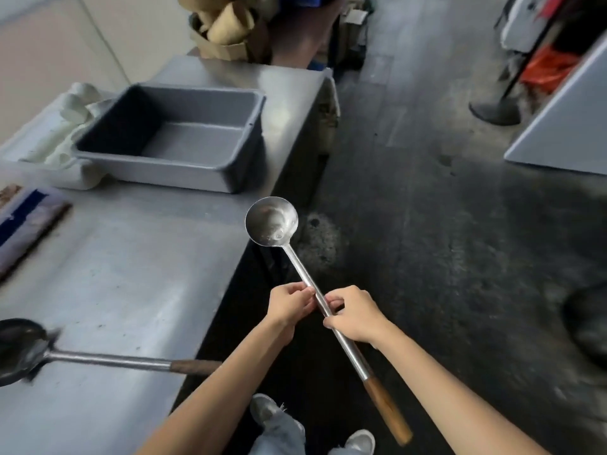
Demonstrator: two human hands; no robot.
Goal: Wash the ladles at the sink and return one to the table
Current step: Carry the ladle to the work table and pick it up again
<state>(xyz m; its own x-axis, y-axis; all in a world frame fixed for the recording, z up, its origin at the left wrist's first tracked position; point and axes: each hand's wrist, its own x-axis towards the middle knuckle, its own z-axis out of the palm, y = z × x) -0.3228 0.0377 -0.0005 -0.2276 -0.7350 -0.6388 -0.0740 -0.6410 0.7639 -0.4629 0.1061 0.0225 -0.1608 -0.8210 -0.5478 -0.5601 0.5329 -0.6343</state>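
Left of the hands is the flat steel table (124,257) with a rectangular grey tub (170,136). Left hand (289,307) and right hand (353,315) both grip the shiny round-bowled ladle (328,310) by its metal shaft; a dark ladle (98,357) lies on the table.

On the table (124,274) a tub (170,136) stands at the back, a ladle (98,357) at the front.

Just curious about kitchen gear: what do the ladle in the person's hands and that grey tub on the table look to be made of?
The held ladle looks like bare polished steel: its bowl and shaft shine with reflections. Its handle end looks like brown wood, matte and warm-toned. The grey tub seems to be moulded plastic, with dull, even walls and rounded corners.
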